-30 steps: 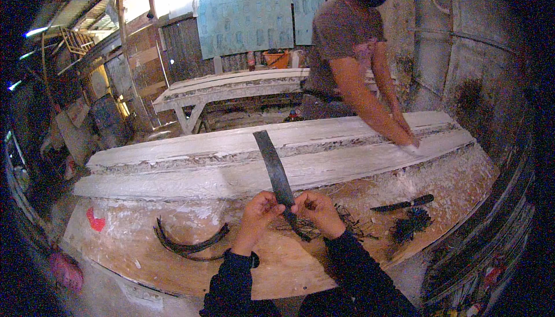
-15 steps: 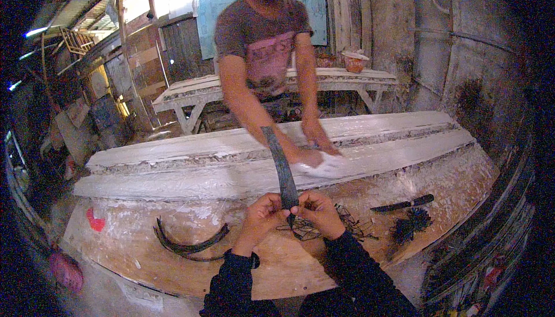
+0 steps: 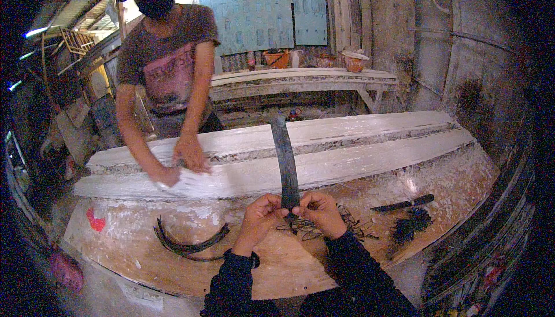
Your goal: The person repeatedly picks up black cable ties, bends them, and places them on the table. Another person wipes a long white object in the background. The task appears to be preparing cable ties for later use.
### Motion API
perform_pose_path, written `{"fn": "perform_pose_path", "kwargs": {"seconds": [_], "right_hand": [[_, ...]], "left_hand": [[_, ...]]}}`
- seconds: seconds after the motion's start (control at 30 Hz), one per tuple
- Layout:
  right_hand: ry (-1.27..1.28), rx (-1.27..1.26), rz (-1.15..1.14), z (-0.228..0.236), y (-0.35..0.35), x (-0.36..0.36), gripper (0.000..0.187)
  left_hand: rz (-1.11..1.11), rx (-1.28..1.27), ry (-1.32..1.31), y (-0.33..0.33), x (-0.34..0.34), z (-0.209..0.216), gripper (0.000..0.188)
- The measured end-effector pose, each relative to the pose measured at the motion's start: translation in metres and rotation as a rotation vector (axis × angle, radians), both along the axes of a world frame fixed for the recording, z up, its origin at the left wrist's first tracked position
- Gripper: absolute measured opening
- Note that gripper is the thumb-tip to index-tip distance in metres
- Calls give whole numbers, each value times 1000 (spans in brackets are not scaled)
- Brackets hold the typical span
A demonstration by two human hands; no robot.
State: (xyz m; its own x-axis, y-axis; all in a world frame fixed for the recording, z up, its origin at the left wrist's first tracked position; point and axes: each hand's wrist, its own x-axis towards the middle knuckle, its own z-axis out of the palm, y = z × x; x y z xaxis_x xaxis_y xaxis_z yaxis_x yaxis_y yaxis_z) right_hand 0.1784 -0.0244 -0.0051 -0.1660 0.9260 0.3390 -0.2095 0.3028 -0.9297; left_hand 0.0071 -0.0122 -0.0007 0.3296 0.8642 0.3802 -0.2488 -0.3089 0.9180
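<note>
My left hand [image 3: 261, 219] and my right hand [image 3: 321, 213] are closed in pinches side by side on the lower end of a long, flat, dark strip [image 3: 284, 167]. It looks like rubber, though the material is not certain. The strip stands up away from me, its far end in front of the white planks. A narrow dark tip hangs below my fingers. Thin black strands [image 3: 354, 224] lie tangled on the wooden board [image 3: 274, 276] beyond my right wrist. Left of my left hand rest several curved black strips [image 3: 188, 247].
To the right lie a black-handled knife [image 3: 402, 203] and a dark frayed bundle [image 3: 411, 224]. Long white-coated planks [image 3: 370, 161] cross the board's far side. Behind them a person [image 3: 167, 80] leans over with a white cloth [image 3: 191, 184]. A red scrap [image 3: 95, 220] is at left.
The other person has shifted left, carrying the white cloth leftward along the planks. The strip's upper end has swung slightly right and up; my hands stay nearly still.
</note>
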Motion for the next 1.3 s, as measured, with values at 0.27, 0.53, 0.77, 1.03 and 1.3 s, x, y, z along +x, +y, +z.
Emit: {"fn": "perform_pose_path", "kwargs": {"seconds": [0.27, 0.53, 0.77, 1.03, 1.3], "right_hand": [[-49, 29, -50, 3, -1, 0, 16], [-103, 35, 44, 5, -2, -7, 15], [-243, 29, -32, 7, -3, -5, 14], [-147, -13, -10, 2, 1, -4, 15], [-115, -48, 26, 1, 0, -3, 17]], "left_hand": [[81, 29, 91, 1, -1, -1, 12], [152, -45, -37, 5, 0, -4, 13], [133, -12, 35, 5, -2, 0, 14], [44, -37, 73, 7, -1, 0, 14], [21, -21, -21, 6, 2, -1, 15]]}}
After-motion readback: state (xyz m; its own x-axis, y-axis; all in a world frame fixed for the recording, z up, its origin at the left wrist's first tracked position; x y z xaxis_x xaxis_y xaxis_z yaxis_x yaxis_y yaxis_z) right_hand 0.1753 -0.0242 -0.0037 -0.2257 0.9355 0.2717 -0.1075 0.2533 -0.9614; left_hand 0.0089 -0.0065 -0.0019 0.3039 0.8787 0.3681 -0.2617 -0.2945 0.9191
